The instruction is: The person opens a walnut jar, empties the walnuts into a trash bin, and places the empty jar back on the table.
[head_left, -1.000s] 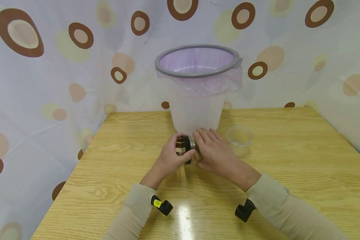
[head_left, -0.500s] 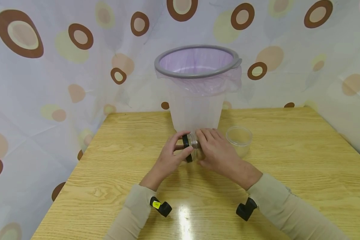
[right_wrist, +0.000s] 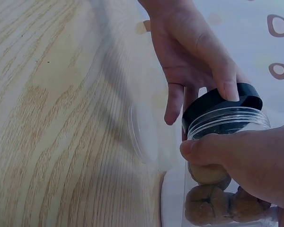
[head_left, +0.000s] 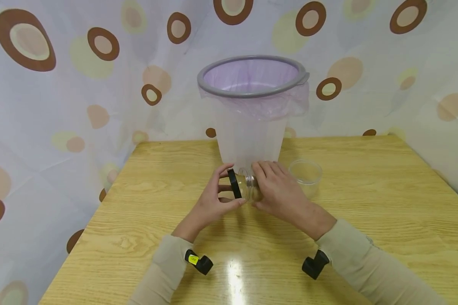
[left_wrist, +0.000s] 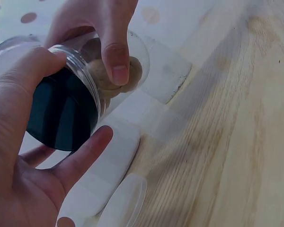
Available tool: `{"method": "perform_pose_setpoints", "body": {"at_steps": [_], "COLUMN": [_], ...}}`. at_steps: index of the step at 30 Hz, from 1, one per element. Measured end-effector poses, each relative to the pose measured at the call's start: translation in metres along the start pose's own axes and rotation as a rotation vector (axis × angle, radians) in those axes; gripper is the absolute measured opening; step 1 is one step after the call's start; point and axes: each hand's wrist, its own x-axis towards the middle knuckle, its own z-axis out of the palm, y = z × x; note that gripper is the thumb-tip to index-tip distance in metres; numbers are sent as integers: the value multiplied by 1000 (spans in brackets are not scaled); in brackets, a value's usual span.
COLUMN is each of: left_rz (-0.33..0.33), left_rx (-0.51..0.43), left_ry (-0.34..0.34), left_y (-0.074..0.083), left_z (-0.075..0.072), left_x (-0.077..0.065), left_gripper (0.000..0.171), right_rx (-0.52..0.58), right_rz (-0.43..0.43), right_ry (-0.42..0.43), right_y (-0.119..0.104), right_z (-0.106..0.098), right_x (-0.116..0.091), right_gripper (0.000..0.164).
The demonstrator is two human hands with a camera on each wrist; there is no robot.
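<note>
A clear jar [right_wrist: 191, 177] with several brown round lumps [right_wrist: 207, 204] inside lies on its side over the table, its mouth to the left in the head view. My right hand [head_left: 284, 192] grips its body, with the thumb pressed on the clear wall in the left wrist view. My left hand [head_left: 213, 197] holds the black lid [head_left: 234, 183] by its edge, thumb and fingers spread around it. The lid sits tilted at the mouth, and the threaded neck [right_wrist: 229, 118] shows beside it. My right palm hides much of the jar in the head view.
Behind the hands stands a whitish bin [head_left: 249, 131] with a grey rim and a pink liner. A clear round tub [head_left: 306, 184] stands right of my right hand on the wooden table [head_left: 137, 241]. Patterned cloth [head_left: 129, 93] hangs along the back and sides.
The black lid has tilted and shifted slightly left, showing more of the jar's neck. My left hand has moved a little left with its fingers more spread. The right hand keeps its grip.
</note>
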Motion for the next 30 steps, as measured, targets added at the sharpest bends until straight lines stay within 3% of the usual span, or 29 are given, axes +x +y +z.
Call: {"method": "perform_pose_setpoints", "body": {"at_steps": [15, 24, 30], "left_rz": [82, 45, 66], "left_rx": [89, 158, 214], "left_ry": [78, 96, 108], "left_y": [1, -1, -4], "left_z": [-16, -28, -37], "left_x": [-7, -11, -13], "left_gripper": [72, 69, 65], "right_rx": [19, 13, 28], "right_rz": [14, 5, 2], "right_ry": [-24, 7, 26], "right_y": [5, 9, 12], "right_z": [-8, -9, -11], "right_x": [-1, 0, 1], "right_gripper": [99, 96, 95]}}
